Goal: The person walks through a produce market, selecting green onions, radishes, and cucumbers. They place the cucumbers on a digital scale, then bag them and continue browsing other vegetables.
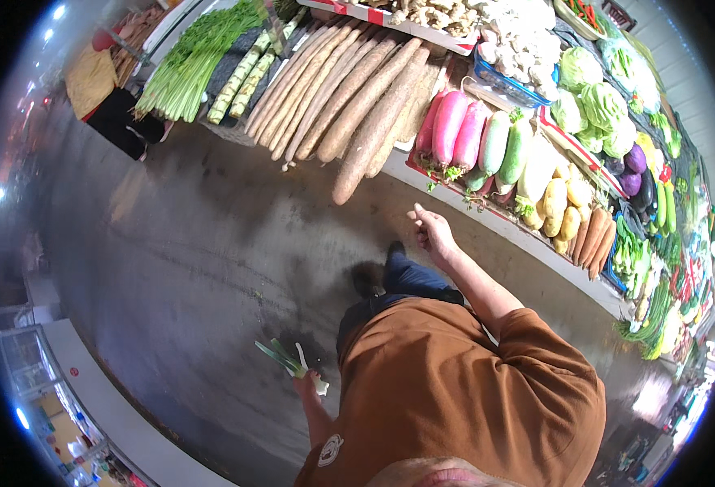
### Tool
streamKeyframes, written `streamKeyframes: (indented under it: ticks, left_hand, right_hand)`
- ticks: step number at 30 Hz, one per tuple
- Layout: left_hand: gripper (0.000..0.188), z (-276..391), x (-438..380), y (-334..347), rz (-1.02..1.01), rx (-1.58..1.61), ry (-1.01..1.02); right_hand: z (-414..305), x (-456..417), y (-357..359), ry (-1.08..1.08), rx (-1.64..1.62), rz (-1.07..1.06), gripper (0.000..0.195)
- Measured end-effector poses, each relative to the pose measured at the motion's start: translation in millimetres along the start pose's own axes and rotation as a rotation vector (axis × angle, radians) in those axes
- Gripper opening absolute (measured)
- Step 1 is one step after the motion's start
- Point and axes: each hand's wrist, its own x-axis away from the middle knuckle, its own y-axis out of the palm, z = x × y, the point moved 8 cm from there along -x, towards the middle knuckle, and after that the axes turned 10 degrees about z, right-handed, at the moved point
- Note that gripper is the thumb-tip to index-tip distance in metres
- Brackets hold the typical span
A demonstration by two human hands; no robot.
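My left hand [306, 382], low at my left side, is closed around a small bundle of scallion or leek pieces [292, 360]. Green leaves stick out ahead of the fist and a white end shows beside it. My right hand [433, 231] is held out in front, fingers curled, with nothing visible in it. It hovers over the floor, short of the vegetable stand [485, 210]. Nearest to it on the stand are pink radishes [450, 129], green radishes [495, 143] and long brown tubers [369, 128] that overhang the edge.
Potatoes [556, 198] and carrots [595, 238] lie farther right, below lettuces [604, 106]. Garlic [519, 52] and ginger [433, 17] fill trays behind. Celery [193, 67] lies far left, near a person in a yellow top [91, 82]. A pale counter [120, 408] runs along the lower left.
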Motion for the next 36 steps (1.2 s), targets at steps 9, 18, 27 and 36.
streamKeyframes:
  ticks: [9, 18, 27, 36]
  left_hand:
    - [0.049, 66.1, -21.8, 59.0, -0.093, -0.657, 0.289]
    - [0.050, 141.6, -70.6, 122.9, -0.227, -0.801, 0.447]
    - [0.044, 323.9, -34.8, 218.5, -0.412, -0.815, 0.419]
    - [0.043, 395.0, -149.6, 265.2, -0.636, -0.468, 0.338]
  right_hand:
    - [-59.3, -34.1, -7.4, -0.124, -0.462, 0.268, 0.049]
    - [-61.9, -29.0, -7.1, -0.070, -0.416, 0.285, 0.044]
    - [-69.1, -17.4, -23.8, -0.219, -0.502, 0.461, 0.039]
    - [-82.4, -33.4, -48.0, -0.339, -0.473, 0.823, 0.039]
